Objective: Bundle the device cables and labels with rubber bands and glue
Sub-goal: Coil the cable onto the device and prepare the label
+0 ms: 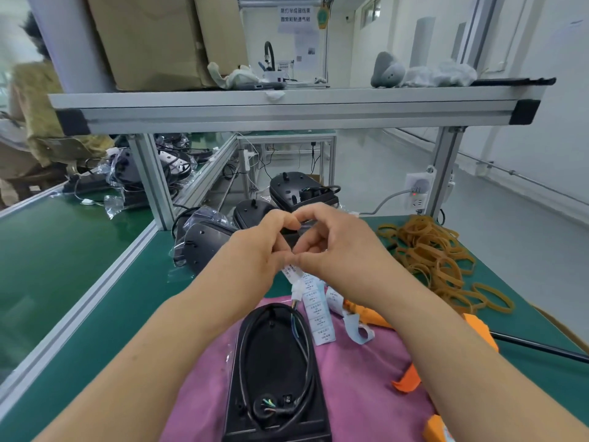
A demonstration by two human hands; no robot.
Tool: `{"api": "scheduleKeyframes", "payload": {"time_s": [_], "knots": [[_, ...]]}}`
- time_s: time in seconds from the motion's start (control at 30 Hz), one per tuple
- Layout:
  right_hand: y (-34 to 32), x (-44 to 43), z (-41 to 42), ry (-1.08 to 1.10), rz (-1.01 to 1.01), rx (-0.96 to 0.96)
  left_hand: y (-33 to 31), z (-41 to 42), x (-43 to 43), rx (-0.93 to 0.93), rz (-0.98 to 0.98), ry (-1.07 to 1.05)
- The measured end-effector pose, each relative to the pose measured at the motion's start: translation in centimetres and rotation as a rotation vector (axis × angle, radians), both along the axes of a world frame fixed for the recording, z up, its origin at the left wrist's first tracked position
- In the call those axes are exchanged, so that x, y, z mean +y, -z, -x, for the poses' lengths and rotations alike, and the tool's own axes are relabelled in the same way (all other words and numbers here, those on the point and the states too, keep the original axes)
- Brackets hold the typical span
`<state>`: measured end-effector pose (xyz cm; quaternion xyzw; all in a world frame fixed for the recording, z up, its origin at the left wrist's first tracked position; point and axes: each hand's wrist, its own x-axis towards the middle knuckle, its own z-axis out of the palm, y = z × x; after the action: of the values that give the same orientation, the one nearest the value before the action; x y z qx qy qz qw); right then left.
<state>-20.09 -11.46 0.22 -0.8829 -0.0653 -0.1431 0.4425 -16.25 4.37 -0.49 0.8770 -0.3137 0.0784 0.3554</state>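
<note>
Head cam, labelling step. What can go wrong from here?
1. The left hand and right hand both pinch the label strip, and its long tail dangles onto the pink cloth. It may twist or snag.
2. The right forearm crosses over the orange tool, probably the glue gun, so a bump or burn is possible.
3. The cable lies loosely looped on the black device, unbanded, and could spring off.

A single wide-angle view from the person's head. It faces forward and down, close over the near edge of the green surface (79,266) — left hand (255,250) and right hand (338,250) meet mid-frame, the shelf (287,105) crossing above.
</note>
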Motion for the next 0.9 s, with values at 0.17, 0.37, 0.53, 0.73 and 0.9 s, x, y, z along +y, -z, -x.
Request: {"api": "scheduleKeyframes", "payload": {"time_s": [0.17,0.37,0.53,0.73,0.9], "knots": [[0.1,1.2,-0.4,0.034,0.184,-0.004,0.5,0.1,0.8,0.018,0.074,-0.017],[1.1,1.6,-0.5,0.014,-0.03,0.073,1.7,0.1,1.1,0.154,0.407,-0.108],[2.8,2.2,-0.4,0.052,-0.861,0.206,3.7,1.1,1.0,0.538,0.804,-0.204],[5.1,4.5,0.1,0.0,-1.333,0.22,4.7,2.1,-0.2,0.666,0.999,-0.255],[6.3,3.9,0.4,0.08,-1.183,0.23,4.6,1.1,1.5,0.587,0.865,-0.277]]}}
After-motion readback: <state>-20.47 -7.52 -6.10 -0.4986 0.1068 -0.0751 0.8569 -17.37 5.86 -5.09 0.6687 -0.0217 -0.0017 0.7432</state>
